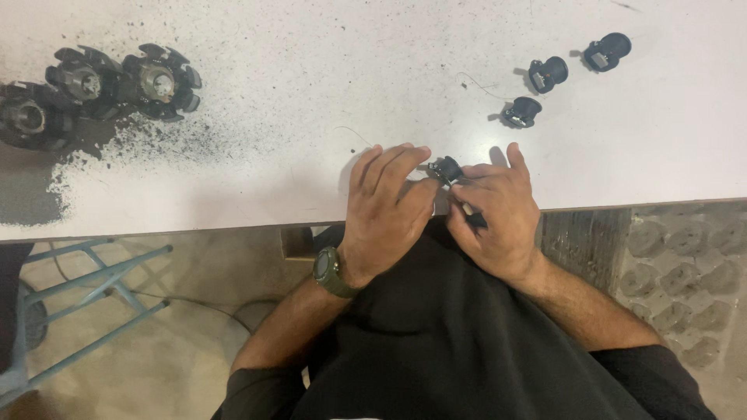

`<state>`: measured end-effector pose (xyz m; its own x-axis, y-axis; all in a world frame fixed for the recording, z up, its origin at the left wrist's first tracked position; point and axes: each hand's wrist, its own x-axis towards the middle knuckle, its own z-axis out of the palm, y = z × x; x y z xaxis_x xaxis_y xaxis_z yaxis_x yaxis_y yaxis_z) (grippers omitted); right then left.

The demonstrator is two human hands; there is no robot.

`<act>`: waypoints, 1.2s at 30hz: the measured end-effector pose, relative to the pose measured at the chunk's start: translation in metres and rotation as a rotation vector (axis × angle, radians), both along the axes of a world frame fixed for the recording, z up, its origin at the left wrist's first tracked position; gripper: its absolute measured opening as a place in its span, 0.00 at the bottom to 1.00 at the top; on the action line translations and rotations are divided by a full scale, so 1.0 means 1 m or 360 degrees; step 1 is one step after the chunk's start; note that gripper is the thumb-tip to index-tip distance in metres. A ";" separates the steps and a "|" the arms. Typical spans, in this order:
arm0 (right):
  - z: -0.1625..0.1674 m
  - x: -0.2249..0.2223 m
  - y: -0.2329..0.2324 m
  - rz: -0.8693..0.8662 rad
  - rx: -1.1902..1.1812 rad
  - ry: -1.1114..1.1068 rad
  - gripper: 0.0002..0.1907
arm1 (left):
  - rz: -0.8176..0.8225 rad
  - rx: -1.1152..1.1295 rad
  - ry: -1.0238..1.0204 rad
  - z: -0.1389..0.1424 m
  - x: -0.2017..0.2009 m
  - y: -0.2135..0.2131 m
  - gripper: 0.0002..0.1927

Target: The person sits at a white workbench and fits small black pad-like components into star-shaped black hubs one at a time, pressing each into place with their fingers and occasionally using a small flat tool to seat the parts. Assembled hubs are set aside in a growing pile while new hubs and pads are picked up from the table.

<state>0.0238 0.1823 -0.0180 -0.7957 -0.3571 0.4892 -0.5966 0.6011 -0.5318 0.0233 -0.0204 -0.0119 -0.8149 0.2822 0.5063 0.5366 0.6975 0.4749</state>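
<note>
Two hands pinching one small black part at the table edge.

Far left, upper part of the frame: three dark round toothed parts [101, 82] sitting close together on the white table [296, 70], with black dust [156, 144] spread around them. Lower left: a blue metal stool frame [85, 288] on the floor. Middle: left hand [385, 206], wearing a green watch [331, 272], fingers closed on the small black part [447, 169]. Just right of it: right hand [498, 214], also clamped on that part, with a thin dark tool [473, 215] tucked under the fingers. Upper right: three more small black parts [559, 78] lying well apart from the hands.
</note>
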 end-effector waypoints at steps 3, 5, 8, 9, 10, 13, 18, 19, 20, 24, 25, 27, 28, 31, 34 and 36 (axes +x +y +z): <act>0.001 -0.002 -0.001 0.0017 -0.0002 -0.0025 0.18 | -0.0036 -0.0115 0.0084 0.000 0.000 0.000 0.07; 0.002 -0.002 -0.001 0.0011 -0.0020 -0.0020 0.17 | -0.0050 -0.0120 0.0118 0.001 0.000 0.000 0.07; 0.003 -0.002 0.000 0.0018 -0.0025 -0.0025 0.17 | -0.0022 -0.0051 0.0133 0.001 0.000 0.003 0.07; 0.003 -0.002 0.000 0.0024 -0.0025 -0.0031 0.17 | 0.0009 -0.0033 0.0117 0.001 0.000 0.003 0.07; 0.003 -0.002 0.000 0.0024 -0.0037 -0.0034 0.17 | 0.0038 -0.0013 0.0104 0.002 -0.001 0.004 0.08; 0.002 -0.002 0.000 0.0014 -0.0050 -0.0042 0.16 | 0.0090 0.0071 -0.0038 0.002 -0.001 0.004 0.08; -0.003 0.000 0.000 -0.0007 -0.0032 0.0081 0.18 | 0.0110 0.0101 -0.0232 0.002 -0.002 0.004 0.07; -0.004 0.001 0.001 0.0038 -0.0038 0.0120 0.19 | 0.0111 0.0131 -0.0256 0.002 -0.002 0.004 0.07; -0.005 0.001 0.002 0.0081 -0.0044 0.0161 0.19 | 0.0103 0.0134 -0.0260 0.003 -0.003 0.004 0.07; -0.011 0.001 0.003 0.0250 -0.0046 0.0245 0.22 | 0.0066 0.0143 -0.0296 0.006 -0.004 0.002 0.06; -0.013 0.001 0.003 0.0230 -0.0038 0.0242 0.21 | 0.0050 0.0144 -0.0305 0.007 -0.004 0.002 0.06; -0.014 0.000 0.001 0.0186 -0.0021 0.0243 0.20 | 0.0039 0.0147 -0.0334 0.008 -0.004 0.001 0.05; -0.013 0.000 0.001 0.0168 -0.0021 0.0248 0.20 | 0.0035 0.0148 -0.0347 0.009 -0.004 0.001 0.06; -0.010 0.001 -0.001 0.0130 -0.0020 0.0239 0.20 | 0.0006 0.0171 -0.0365 0.010 -0.005 0.000 0.06; -0.006 0.001 -0.003 0.0109 -0.0038 0.0192 0.20 | 0.0007 0.0209 -0.0410 0.011 -0.005 -0.001 0.05; -0.004 0.000 -0.004 0.0105 -0.0087 0.0146 0.20 | -0.0010 0.0217 -0.0429 0.011 -0.006 -0.002 0.05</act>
